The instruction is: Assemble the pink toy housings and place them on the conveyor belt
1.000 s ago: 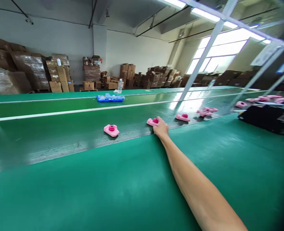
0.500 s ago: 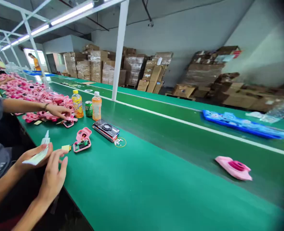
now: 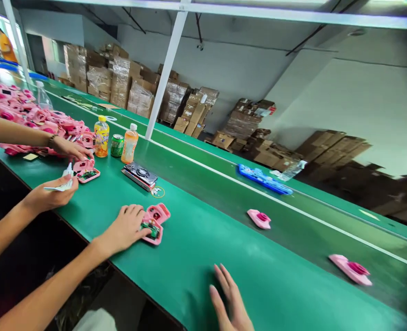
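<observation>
In the head view, the left hand (image 3: 125, 228) is gripping the opened pink casing (image 3: 157, 223) on the near-left desk (image 3: 196, 243), its thumb overlying the exposed circuit board (image 3: 152, 226), where excess pressure could be damaging parts, while the right hand (image 3: 232, 305) is hovering spread and unladen.

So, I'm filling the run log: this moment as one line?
left grip: holding open pink case | right grip: open, nothing held | can: between bottles

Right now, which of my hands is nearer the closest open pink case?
Left: your left hand touches the open pink case; your right hand is apart, lower right in view.
</observation>
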{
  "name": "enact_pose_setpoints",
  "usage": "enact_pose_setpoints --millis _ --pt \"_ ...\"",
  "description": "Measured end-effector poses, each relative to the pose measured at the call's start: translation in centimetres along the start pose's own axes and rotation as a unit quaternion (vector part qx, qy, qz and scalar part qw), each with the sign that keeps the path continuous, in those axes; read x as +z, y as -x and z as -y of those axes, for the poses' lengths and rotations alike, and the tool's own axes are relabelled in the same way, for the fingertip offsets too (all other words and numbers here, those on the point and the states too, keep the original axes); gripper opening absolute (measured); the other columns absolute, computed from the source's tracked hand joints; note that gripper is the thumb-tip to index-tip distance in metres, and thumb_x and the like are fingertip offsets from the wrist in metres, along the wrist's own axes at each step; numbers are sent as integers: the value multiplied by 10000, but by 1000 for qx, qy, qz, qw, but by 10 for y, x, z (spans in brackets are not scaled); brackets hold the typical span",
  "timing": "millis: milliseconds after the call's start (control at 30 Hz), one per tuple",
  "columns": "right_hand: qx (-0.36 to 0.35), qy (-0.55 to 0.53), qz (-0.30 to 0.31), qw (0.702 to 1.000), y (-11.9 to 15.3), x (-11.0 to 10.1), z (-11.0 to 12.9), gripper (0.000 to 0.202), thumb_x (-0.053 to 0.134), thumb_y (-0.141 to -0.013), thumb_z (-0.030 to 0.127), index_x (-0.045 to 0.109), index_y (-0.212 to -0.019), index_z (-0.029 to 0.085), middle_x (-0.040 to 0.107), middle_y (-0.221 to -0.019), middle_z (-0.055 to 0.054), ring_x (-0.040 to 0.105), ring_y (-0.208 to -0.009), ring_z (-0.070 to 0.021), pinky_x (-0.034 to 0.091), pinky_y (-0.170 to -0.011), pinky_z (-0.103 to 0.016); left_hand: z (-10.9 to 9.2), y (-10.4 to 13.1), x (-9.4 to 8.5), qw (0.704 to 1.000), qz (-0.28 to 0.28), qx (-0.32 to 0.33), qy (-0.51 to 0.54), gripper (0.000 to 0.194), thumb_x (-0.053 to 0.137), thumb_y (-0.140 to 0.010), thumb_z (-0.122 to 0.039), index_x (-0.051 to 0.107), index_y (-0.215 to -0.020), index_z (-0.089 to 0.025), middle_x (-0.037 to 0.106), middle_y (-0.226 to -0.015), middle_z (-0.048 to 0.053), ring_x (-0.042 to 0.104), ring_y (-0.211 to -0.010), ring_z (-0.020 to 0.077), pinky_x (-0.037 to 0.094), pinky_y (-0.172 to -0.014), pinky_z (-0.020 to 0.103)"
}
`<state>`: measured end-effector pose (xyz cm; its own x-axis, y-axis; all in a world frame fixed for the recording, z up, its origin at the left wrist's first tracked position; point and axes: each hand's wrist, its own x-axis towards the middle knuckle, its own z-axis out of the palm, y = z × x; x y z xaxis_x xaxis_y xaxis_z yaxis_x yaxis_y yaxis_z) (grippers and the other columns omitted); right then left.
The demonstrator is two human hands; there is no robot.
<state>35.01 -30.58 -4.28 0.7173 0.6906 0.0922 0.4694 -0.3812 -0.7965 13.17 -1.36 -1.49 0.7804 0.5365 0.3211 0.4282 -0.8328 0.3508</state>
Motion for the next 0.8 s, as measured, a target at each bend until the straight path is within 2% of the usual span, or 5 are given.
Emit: enact_pose_setpoints --millis 167,400,533,667,800 --pt "36 -146 -30 988 0 56 69 812 515 -922 689 338 -1564 225 531 -1507 -121 478 -1417 -272 355 -1212 -465 -44 41 24 999 -37 20 -30 572 428 -1018 -563 545 -1386 -140 538 -1434 187 431 -1371 343 362 -1090 487" --pt "-79 -6 -239 968 11 46 93 465 546 -987 499 581 -1344 202 638 -1344 -137 668 -1096 -260 561 -884 -378 -39 38 7 998 28 11 63 402 734 -867 -326 639 -1248 -238 582 -1325 106 504 -1272 323 433 -1029 464" --pt "-270 243 -43 931 -5 63 141 276 559 -968 188 651 -1227 207 727 -1075 -117 663 -978 -265 532 -859 -393 -59 39 1 995 59 -5 84 419 738 -828 -250 622 -1227 -195 609 -1261 102 550 -1184 302 470 -987 452" --pt "-191 395 155 885 -35 78 167 203 591 -820 7 684 -910 163 731 -878 -128 674 -856 -287 492 -747 -361 -77 59 10 997 28 -60 34 331 656 -891 -222 629 -1217 -172 630 -1254 134 575 -1151 325 473 -978 494" --pt "-166 245 185 937 -52 70 169 107 596 -870 110 653 -877 201 729 -814 -22 668 -757 -181 467 -688 -261 -85 59 14 990 -9 -94 101 344 624 -923 -269 624 -1250 -160 636 -1275 154 557 -1212 350 426 -1038 520"
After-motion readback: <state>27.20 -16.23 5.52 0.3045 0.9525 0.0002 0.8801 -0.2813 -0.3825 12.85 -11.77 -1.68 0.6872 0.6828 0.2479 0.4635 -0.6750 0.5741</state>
